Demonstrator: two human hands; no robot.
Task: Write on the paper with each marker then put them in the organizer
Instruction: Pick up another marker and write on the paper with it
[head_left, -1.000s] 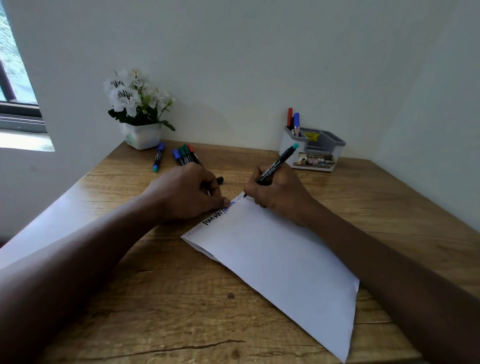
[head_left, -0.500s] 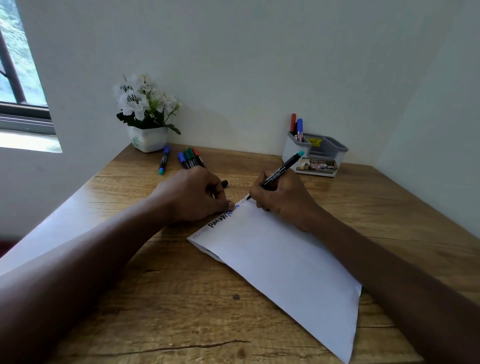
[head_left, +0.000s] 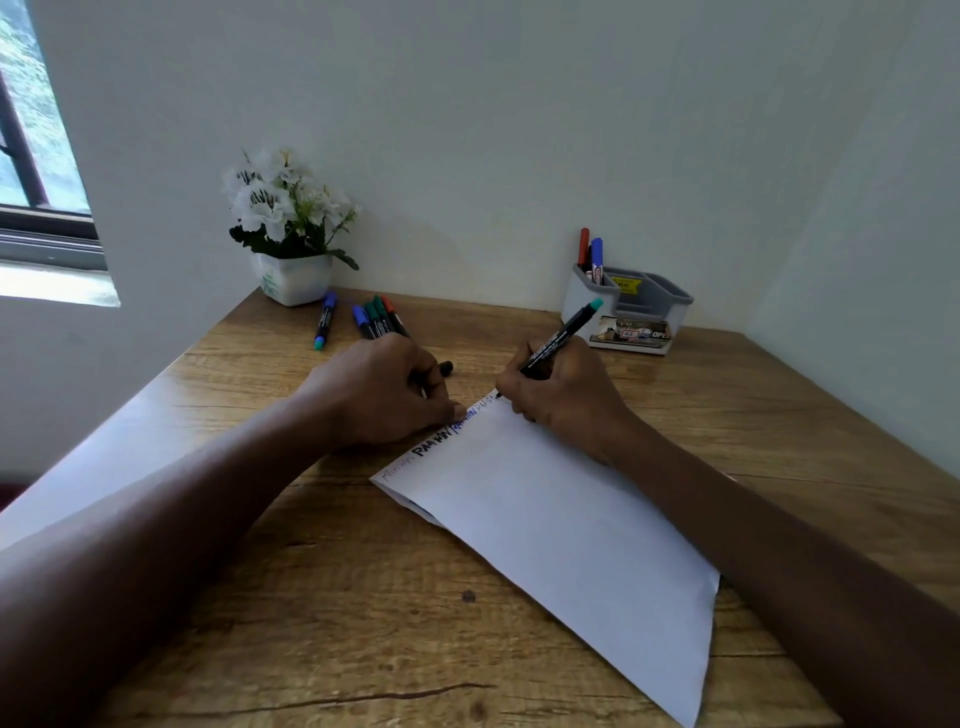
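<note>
A white sheet of paper lies slanted on the wooden desk, with black and blue writing along its far edge. My right hand grips a black marker with a teal end, its tip touching the paper's far corner. My left hand is closed, its fingertips pressing the paper's edge; a dark cap end pokes out behind it. Several loose markers and one blue marker lie behind it. The grey organizer at the back holds a red and a blue marker.
A white pot of white flowers stands at the desk's back left corner against the wall. A window is at the far left. Walls close in behind and to the right of the desk.
My right hand and the marker tip have moved a little along the paper's far edge toward its corner, adding faint marks. The camera view shifted slightly. My left hand has stayed in place.
</note>
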